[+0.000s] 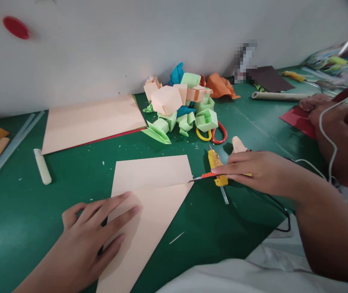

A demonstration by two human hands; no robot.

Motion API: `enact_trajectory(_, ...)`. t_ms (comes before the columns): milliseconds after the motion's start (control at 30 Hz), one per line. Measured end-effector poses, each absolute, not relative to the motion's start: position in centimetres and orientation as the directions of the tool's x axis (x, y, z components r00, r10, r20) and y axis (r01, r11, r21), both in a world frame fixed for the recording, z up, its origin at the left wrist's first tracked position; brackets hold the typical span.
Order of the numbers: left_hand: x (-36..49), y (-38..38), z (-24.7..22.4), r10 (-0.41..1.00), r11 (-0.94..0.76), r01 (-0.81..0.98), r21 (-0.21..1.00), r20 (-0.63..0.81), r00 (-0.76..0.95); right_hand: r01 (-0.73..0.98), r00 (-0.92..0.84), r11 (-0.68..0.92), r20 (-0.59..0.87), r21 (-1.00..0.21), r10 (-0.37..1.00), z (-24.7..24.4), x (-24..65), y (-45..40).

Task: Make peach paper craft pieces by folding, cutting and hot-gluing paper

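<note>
A peach sheet of paper (149,195) lies on the green table (216,228), its lower part folded into a triangle. My left hand (91,232) rests flat on the fold's left side, fingers spread. My right hand (253,171) grips a small orange-handled cutter (207,175). The cutter's blade tip touches the paper's right corner where the fold ends. A yellow glue gun (215,160) lies on the table partly under my right hand, with a black cord trailing right.
A pile of folded green, peach, blue and orange paper pieces (183,106) sits behind, with scissors (215,134) beside it. A larger peach sheet (91,120) lies back left, a white glue stick (42,166) near it. Another person's hands (320,112) work on red paper (296,120) at right.
</note>
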State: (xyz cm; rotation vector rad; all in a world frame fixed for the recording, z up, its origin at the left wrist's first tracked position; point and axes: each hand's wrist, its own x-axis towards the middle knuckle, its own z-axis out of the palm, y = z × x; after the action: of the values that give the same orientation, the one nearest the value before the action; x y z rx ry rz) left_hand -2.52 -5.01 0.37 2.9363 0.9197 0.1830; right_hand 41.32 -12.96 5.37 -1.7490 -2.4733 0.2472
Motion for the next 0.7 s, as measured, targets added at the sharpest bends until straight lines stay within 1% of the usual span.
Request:
enact_trajectory(100,-2.6,-5.0,0.3,0.566,-0.824,0.56,0.085,0.103,0.818,0.917,-0.368,0.354,-0.048,-0.184,0.928,5.5,41.6,-13.0)
enact_trajectory(267,-2.6,-4.8,0.2,0.553,-0.833,0.546,0.087,0.1,0.827,0.919,-0.369,0.362,-0.015,-0.159,0.929,5.7,42.1,-13.1)
enact_trajectory(433,-2.7,-4.8,0.1,0.549,-0.836,0.544,0.077,0.096,0.83,0.914,-0.376,0.37,-0.002,-0.165,0.927,5.8,42.5,-13.3)
enact_trajectory(700,-2.7,-4.9,0.0,0.556,-0.831,0.552,0.071,0.107,0.824,0.929,-0.334,0.331,0.006,-0.163,0.942,6.2,42.2,-14.7)
